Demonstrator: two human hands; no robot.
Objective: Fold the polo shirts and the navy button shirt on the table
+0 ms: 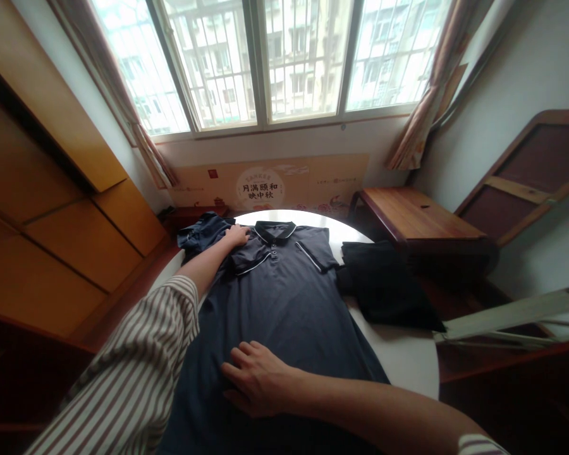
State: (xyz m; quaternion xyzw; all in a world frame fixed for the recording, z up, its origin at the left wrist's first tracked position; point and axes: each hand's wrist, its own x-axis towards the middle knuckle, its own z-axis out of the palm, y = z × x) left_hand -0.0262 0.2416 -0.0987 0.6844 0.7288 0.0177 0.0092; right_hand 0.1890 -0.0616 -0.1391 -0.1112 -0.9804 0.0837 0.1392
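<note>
A dark polo shirt [284, 303] with a black collar, a buttoned placket and white-piped sleeves lies spread front up on a round white table [408, 354]. My left hand [238, 235] reaches to the far left and rests on the shirt near the shoulder and sleeve, its fingers laid on the cloth. Lower down, my right hand [260, 379] lies over the body of the shirt with its fingers loosely bent and apart. Neither hand visibly grips anything. The hem runs out of view at the bottom, partly behind my right forearm.
Crumpled dark blue clothing [206, 230] lies at the table's far left edge. Black folded clothing [389, 284] sits on the right, overhanging the rim. A wooden side table [422, 215] stands beyond it. Yellow cabinets [66, 253] line the left, and a window is ahead.
</note>
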